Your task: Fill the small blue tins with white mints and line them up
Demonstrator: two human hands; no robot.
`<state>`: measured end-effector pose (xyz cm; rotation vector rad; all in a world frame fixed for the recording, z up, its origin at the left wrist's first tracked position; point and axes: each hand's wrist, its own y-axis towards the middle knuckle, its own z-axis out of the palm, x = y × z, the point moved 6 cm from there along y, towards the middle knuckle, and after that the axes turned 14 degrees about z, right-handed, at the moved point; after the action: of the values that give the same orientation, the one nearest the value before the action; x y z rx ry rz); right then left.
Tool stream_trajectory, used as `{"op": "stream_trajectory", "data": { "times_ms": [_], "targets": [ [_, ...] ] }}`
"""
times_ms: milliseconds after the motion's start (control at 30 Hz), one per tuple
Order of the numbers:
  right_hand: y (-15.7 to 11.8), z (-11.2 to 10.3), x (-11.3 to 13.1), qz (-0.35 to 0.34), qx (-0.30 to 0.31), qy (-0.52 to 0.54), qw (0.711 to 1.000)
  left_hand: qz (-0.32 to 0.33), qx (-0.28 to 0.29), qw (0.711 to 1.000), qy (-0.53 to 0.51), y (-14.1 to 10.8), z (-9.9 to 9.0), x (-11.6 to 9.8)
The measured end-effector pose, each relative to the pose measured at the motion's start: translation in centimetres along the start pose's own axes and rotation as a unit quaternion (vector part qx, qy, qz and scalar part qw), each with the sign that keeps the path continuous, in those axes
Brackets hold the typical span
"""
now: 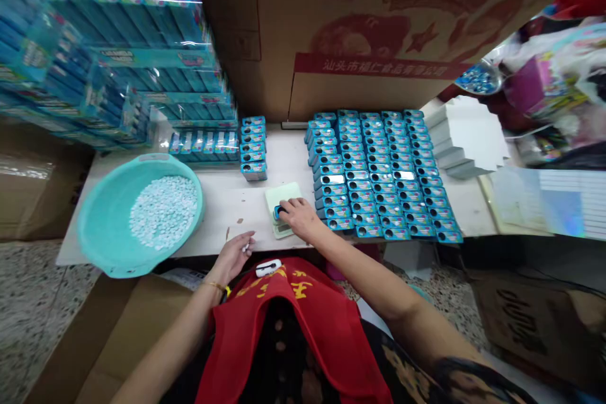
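Observation:
My left hand [233, 256] is curled just over the table's front edge, with small white tablets [245, 248] showing between thumb and fingers. To its right, my right hand [299, 218] has its fingers closed around a small blue box with a dark round window [278, 211]. That box rests on a pale green weighing scale [283, 192], whose near part is partly hidden by the hand. A big turquoise basin [101, 202] stands on the left, with a heap of white tablets [163, 211] in it.
Rows of blue boxes [379, 177] fill the table's right side. A short column of similar boxes [253, 145] stands behind the scale. Clear-wrapped display packs [156, 57] are stacked at back left. A large carton [350, 25] walls the back, and white card stacks [468, 132] lie far right.

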<state>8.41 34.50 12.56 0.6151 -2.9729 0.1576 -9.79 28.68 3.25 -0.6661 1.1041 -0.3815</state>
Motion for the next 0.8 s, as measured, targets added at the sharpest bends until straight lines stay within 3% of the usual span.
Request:
{"op": "stream_trajectory", "data": {
  "times_ms": [100,267,400,633,800],
  "targets": [
    [-0.3,0.8,-1.2,0.026,-0.033,0.059,0.997,-0.012,-0.021,0.999,-0.030,-0.7,-1.4,-0.3],
    [-3.8,0.6,-6.5,0.162,-0.130,0.192,0.959,-0.012,-0.065,0.991,-0.116,-0.8,-3.2,-1.0],
    [-5.7,1.1,-8.6,0.199,-0.151,0.226,0.941,-0.005,-0.072,0.985,-0.157,-0.1,-3.6,-1.5],
    [-6.1,0.7,-9.4,0.230,-0.177,0.234,0.928,0.024,-0.045,0.989,-0.138,-0.2,-1.9,-2.6],
    [-6.4,0.4,-10.2,0.236,-0.198,0.248,0.918,0.072,-0.001,0.997,0.026,-1.4,0.3,-4.1]
  ]
}}
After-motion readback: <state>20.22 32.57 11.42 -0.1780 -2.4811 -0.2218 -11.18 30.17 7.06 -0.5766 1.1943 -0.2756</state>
